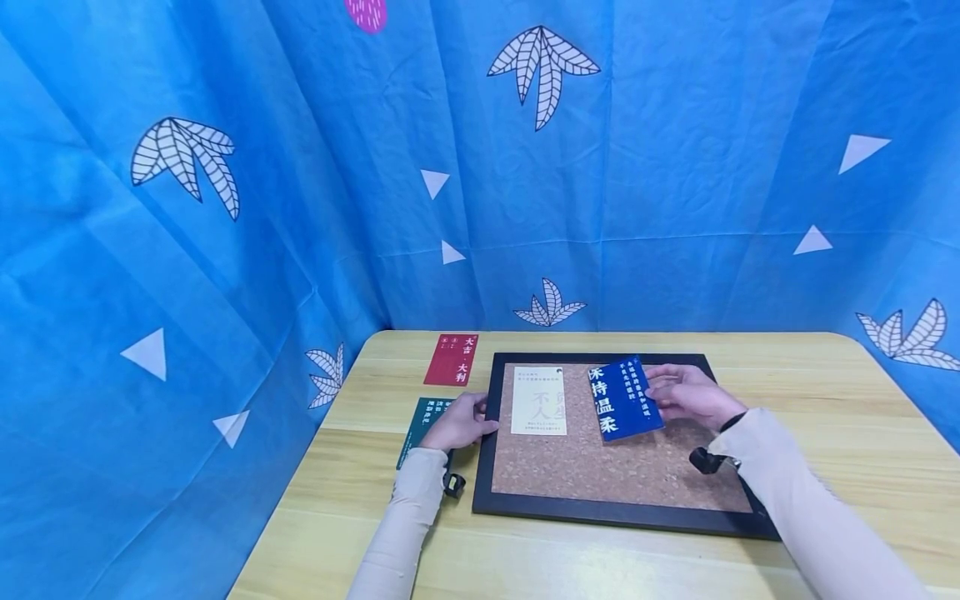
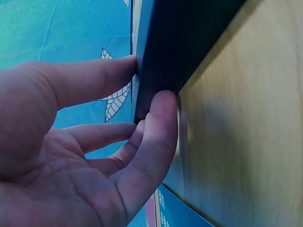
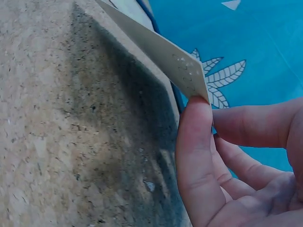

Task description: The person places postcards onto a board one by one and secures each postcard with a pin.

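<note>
A cork board (image 1: 622,479) with a black frame lies flat on the table. At its left side my left hand (image 1: 459,423) grips the frame's edge, with the thumb and fingertips against the dark frame (image 2: 161,47) in the left wrist view. Over the board's upper right part, my right hand (image 1: 693,393) pinches a dark blue card (image 1: 628,400) with white characters by its right edge. That card is tilted, its pale back (image 3: 165,54) facing the cork in the right wrist view. A cream card (image 1: 538,402) lies on the board's upper left.
A red card (image 1: 451,360) lies on the wooden table (image 1: 360,508) beyond my left hand. Partly under that hand and wrist is a green card (image 1: 417,429). A blue patterned curtain (image 1: 660,167) hangs behind the table and along its left side.
</note>
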Tool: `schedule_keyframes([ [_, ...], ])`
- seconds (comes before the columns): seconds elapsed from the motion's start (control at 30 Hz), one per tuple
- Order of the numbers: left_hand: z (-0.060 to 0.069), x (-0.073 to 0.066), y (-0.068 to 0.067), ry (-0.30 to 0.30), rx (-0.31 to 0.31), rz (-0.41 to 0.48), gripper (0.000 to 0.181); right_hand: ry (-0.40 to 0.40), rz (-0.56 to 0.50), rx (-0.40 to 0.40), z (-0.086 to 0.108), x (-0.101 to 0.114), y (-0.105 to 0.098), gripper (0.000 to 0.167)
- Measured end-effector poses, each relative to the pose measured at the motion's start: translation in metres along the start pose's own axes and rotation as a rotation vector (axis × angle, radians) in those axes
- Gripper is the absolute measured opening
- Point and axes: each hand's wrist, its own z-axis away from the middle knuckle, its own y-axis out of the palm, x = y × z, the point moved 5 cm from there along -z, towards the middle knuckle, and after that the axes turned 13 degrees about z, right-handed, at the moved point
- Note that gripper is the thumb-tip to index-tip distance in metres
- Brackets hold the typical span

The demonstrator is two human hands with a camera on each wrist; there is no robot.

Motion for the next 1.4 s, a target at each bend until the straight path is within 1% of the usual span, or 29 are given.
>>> schedule_keyframes([
  [0.3, 0.001, 0.000, 0.000, -0.010, -0.006, 0.001, 0.064, 0.011, 0.039, -0.021, -0.007, -0.003, 0.008, 0.051],
  [0.6, -0.001, 0.003, -0.001, -0.022, -0.009, -0.005, 0.066, 0.062, 0.172, -0.098, -0.012, -0.002, 0.016, 0.049],
  [0.77, -0.001, 0.004, 0.000, -0.031, -0.014, -0.009, 0.067, 0.071, 0.248, -0.092, -0.015, -0.001, 0.020, 0.047],
  [0.97, -0.002, 0.003, -0.001, -0.037, -0.013, -0.017, 0.067, 0.082, 0.336, -0.104, -0.017, 0.003, 0.024, 0.044],
  [1.13, -0.001, 0.000, -0.001, -0.032, -0.008, -0.025, 0.066, 0.092, 0.375, -0.129, -0.020, 0.006, 0.027, 0.042],
  [1.4, 0.000, 0.000, -0.001, -0.034, -0.010, -0.025, 0.066, 0.090, 0.388, -0.141, -0.023, 0.012, 0.032, 0.041],
])
